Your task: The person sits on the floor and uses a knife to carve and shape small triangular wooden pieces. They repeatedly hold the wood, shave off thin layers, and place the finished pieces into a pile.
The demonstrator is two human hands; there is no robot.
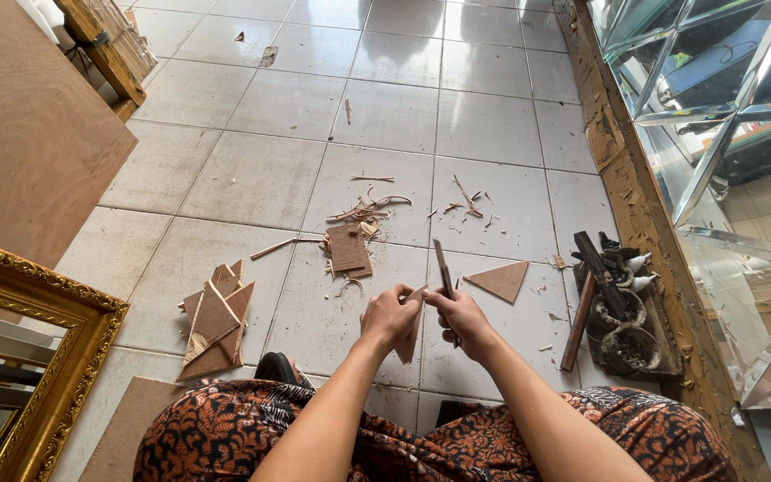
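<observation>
Plywood piece (410, 335) gripped in left hand (388, 314); right hand (462, 314) holds knife (443, 270); tool tray (622, 326) holds clutter.

No packages, labels, signs or screens on the workshop floor.

Nothing of that kind shows anywhere in the view from the head camera.
</observation>
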